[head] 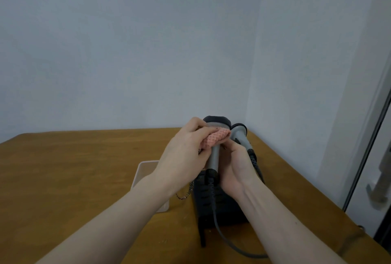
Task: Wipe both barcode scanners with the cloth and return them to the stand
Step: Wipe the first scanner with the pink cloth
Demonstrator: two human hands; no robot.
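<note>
A grey barcode scanner [213, 156] with a dark head is held upright over the black stand [220, 202]. My right hand [234, 168] grips its handle from the right. My left hand [186, 153] presses a pink knitted cloth [214, 137] against the scanner just below its head. A second grey scanner [241, 136] sits to the right, behind my right hand, its lower part hidden. A grey cable [226, 240] runs from the held scanner down toward the table's front.
The wooden table [74, 168] fills a corner between pale walls. A clear plastic container [146, 170] lies left of the stand, partly under my left forearm. A braided cord [186, 193] hangs beside the stand. A door frame and handle [378, 187] stand at the right.
</note>
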